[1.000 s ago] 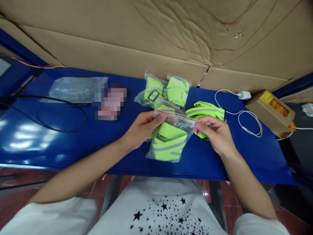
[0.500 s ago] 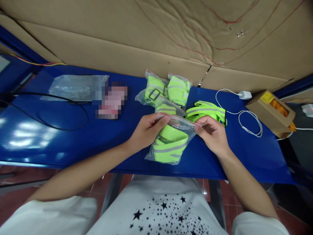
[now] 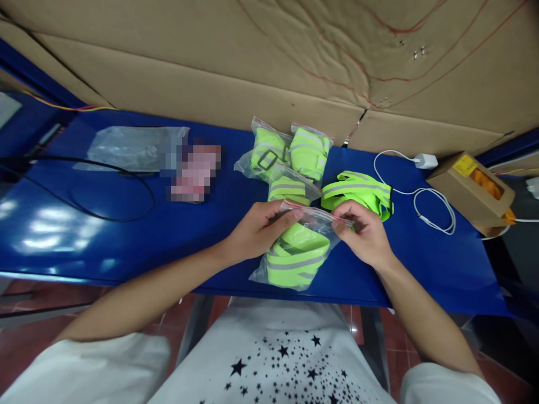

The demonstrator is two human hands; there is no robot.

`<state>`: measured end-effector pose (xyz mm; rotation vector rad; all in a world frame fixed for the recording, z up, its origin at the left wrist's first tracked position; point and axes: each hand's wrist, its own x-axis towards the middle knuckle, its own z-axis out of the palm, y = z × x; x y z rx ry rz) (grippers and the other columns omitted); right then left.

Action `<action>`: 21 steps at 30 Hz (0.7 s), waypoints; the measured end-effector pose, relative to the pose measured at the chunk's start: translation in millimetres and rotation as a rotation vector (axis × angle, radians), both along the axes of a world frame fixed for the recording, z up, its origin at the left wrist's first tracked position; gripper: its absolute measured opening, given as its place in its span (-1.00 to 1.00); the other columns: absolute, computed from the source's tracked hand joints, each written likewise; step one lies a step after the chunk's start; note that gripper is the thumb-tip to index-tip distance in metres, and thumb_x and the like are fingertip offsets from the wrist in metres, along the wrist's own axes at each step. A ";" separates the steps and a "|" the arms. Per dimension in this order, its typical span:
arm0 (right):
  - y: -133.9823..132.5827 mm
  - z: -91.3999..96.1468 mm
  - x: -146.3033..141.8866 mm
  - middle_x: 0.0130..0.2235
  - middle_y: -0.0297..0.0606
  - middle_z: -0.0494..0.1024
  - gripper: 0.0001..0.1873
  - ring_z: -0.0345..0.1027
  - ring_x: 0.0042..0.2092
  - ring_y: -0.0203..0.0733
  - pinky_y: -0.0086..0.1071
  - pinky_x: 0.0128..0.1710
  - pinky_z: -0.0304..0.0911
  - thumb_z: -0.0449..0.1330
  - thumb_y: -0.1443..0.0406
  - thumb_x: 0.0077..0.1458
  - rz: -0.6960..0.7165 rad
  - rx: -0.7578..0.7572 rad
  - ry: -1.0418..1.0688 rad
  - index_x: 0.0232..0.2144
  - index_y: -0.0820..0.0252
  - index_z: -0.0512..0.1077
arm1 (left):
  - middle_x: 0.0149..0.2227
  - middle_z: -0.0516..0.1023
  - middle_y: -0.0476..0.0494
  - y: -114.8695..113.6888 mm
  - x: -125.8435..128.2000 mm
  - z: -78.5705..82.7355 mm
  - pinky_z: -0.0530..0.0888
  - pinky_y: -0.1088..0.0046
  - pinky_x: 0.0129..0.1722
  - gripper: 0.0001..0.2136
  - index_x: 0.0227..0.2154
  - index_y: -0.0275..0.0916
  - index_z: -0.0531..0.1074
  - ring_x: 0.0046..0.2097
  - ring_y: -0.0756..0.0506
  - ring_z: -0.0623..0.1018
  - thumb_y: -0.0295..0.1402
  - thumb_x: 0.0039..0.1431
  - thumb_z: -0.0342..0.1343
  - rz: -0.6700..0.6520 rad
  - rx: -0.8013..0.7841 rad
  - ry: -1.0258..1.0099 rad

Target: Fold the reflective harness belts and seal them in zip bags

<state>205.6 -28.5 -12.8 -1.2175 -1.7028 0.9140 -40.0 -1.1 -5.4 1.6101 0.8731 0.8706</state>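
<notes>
A clear zip-lock bag (image 3: 320, 220) with a red-lined top edge hangs between my hands over the near side of the table. Inside it lies a folded neon-yellow reflective strap (image 3: 298, 261) with grey stripes. My left hand (image 3: 263, 231) pinches the left part of the bag's top, thumb on the near face. At the right end of the same edge, my right hand (image 3: 362, 231) grips with thumb and fingers. Just beyond are bagged straps (image 3: 269, 151), one showing a black buckle (image 3: 266, 160). A loose neon strap (image 3: 357, 191) without a bag lies behind my right hand.
On the blue table (image 3: 219, 235), an empty-looking plastic bag (image 3: 130, 147) and a blurred pinkish item (image 3: 197, 173) lie at left, near a black cable (image 3: 118, 168). At right are a white charger (image 3: 426, 161) with its cord and a cardboard box (image 3: 471, 188). A cardboard wall (image 3: 210, 73) stands behind.
Both hands keep hold of the bag. My left hand has shifted slightly right and down along the top edge, and my right hand has slid slightly inward.
</notes>
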 end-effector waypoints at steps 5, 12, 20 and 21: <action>-0.8 2.7 -1.6 -0.39 -0.39 0.51 -0.96 0.35 -0.38 -0.31 -0.43 -0.38 0.26 0.25 0.33 0.18 0.054 -0.014 -0.029 -0.34 0.13 0.46 | -0.10 0.74 -0.12 -1.6 0.2 -1.8 0.54 0.49 -0.11 -0.70 -0.10 -0.21 0.67 -0.09 -0.10 0.68 -0.11 0.39 0.16 -0.045 0.022 0.024; -3.2 4.9 -5.5 -0.40 -0.37 0.51 -0.94 0.30 -0.41 -0.31 -0.42 -0.41 0.22 0.25 0.31 0.21 0.085 -0.003 -0.028 -0.34 0.13 0.46 | -0.07 0.73 -0.11 -1.9 0.3 -2.4 0.52 0.51 -0.10 -0.68 -0.03 -0.20 0.64 -0.07 -0.10 0.68 -0.12 0.42 0.11 -0.105 0.070 0.060; -2.8 5.2 -5.3 -0.41 -0.37 0.48 -0.91 0.27 -0.41 -0.31 -0.42 -0.43 0.18 0.27 0.29 0.25 0.118 0.023 -0.042 -0.34 0.12 0.47 | -0.05 0.72 -0.14 -4.4 0.1 1.2 0.52 0.51 -0.11 -0.62 0.03 -0.22 0.62 -0.07 -0.10 0.67 -0.11 0.47 0.01 -0.108 0.072 0.090; -2.9 5.8 -5.2 -0.40 -0.37 0.50 -0.93 0.27 -0.41 -0.32 -0.42 -0.43 0.18 0.28 0.27 0.25 0.129 0.018 -0.043 -0.31 0.12 0.49 | -0.06 0.72 -0.14 -4.7 0.3 1.5 0.53 0.50 -0.08 -0.61 0.01 -0.22 0.63 -0.06 -0.11 0.67 -0.10 0.48 0.00 -0.095 0.068 0.088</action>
